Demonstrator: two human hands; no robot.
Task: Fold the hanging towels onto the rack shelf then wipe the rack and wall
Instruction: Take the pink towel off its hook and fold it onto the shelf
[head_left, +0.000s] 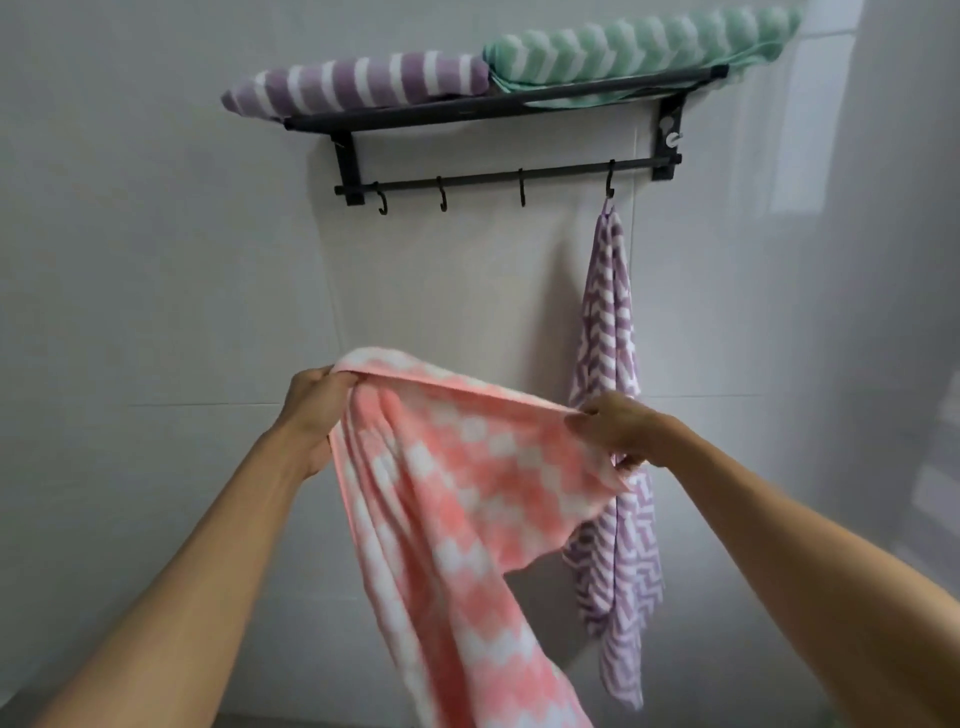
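Note:
A pink and white zigzag towel (457, 483) hangs between my two hands below the rack. My left hand (311, 410) grips its upper left corner, and my right hand (618, 431) pinches the top edge at the right. The rest of the towel droops down past the bottom of the view. The black wall rack (493, 106) carries a folded purple striped towel (358, 85) on the left of its shelf and a folded green striped towel (639, 47) on the right. A purple zigzag towel (608, 395) hangs from the rightmost hook (610, 179).
Three bare black hooks (441, 195) hang on the lower bar to the left. White tiled wall (156, 234) surrounds the rack. A bright pale panel stands at the far right (904, 260).

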